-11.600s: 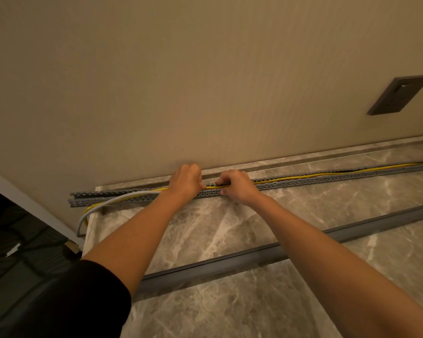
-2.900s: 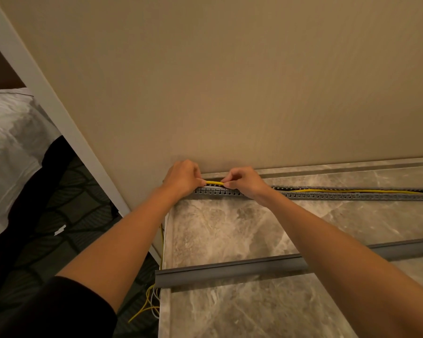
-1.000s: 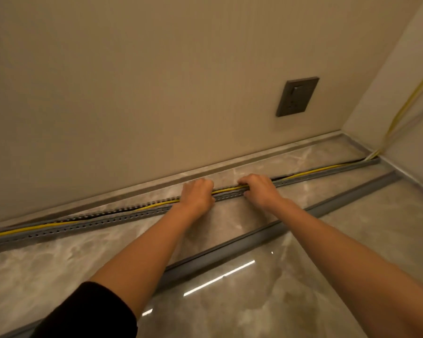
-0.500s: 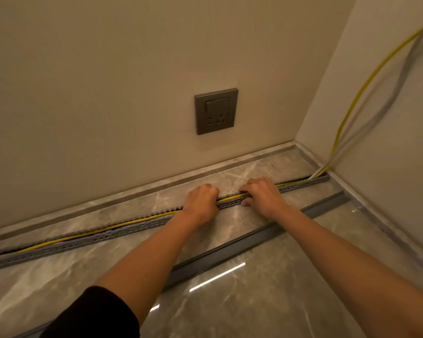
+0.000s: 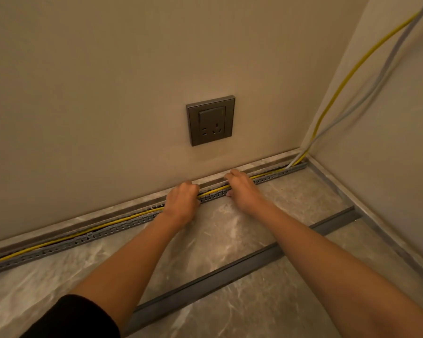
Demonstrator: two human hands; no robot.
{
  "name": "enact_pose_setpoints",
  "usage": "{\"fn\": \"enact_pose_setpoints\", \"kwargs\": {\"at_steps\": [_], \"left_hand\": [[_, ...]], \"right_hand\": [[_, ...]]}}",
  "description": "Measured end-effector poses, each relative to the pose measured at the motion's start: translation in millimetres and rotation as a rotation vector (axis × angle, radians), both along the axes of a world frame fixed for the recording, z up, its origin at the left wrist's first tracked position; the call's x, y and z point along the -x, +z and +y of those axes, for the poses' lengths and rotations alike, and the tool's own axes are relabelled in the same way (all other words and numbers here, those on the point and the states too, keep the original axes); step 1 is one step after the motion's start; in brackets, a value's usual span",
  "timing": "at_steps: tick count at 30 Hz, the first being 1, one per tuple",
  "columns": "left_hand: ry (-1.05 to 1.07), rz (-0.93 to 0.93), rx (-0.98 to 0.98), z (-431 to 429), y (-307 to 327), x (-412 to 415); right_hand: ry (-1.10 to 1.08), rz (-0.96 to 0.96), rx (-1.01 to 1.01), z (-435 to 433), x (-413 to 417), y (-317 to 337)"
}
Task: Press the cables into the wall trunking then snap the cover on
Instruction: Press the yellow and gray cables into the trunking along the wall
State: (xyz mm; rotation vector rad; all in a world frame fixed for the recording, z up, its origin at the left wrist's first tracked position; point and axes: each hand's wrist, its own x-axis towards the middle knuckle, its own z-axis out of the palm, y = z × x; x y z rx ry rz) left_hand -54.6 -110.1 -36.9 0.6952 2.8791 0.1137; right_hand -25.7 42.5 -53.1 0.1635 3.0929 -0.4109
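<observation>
A grey slotted trunking (image 5: 108, 232) runs along the foot of the beige wall on the marble floor. A yellow cable (image 5: 213, 191) lies along its open top. A grey cable (image 5: 366, 93) climbs the right wall beside it from the corner. My left hand (image 5: 182, 203) and my right hand (image 5: 241, 189) rest side by side on the trunking, fingers curled down over the yellow cable, a short stretch of it showing between them. The long grey cover (image 5: 230, 276) lies loose on the floor nearer to me, parallel to the trunking.
A dark grey wall socket (image 5: 210, 120) sits on the wall just above my hands. The right wall (image 5: 388, 167) meets the back wall in a corner where the trunking ends. Marble skirting runs along both walls.
My hands have slid further right along the trunking toward the corner, still on the yellow cable. The view has followed, so the socket now stands directly above my hands.
</observation>
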Motion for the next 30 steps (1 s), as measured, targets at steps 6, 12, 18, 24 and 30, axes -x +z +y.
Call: {"fn": "enact_pose_setpoints", "kwargs": {"at_steps": [6,12,18,24,30], "left_hand": [[-0.022,0.016,-0.016,16.8,-0.9,7.2],[-0.108,-0.028,-0.063,58.1,-0.1,3.9],[-0.14,-0.04,-0.087,120.9,-1.1,7.8],[-0.18,-0.046,-0.05,173.1,-1.2,10.7],[-0.201,-0.004,0.021,180.4,1.1,14.5]], "right_hand": [[-0.089,0.033,0.177,16.2,4.7,-0.8],[-0.505,0.309,0.277,67.6,-13.9,8.8],[-0.833,0.323,0.373,146.8,-7.1,10.5],[-0.605,0.226,0.328,181.5,7.6,-0.9],[-0.572,0.235,0.482,181.0,14.0,-0.5]]}}
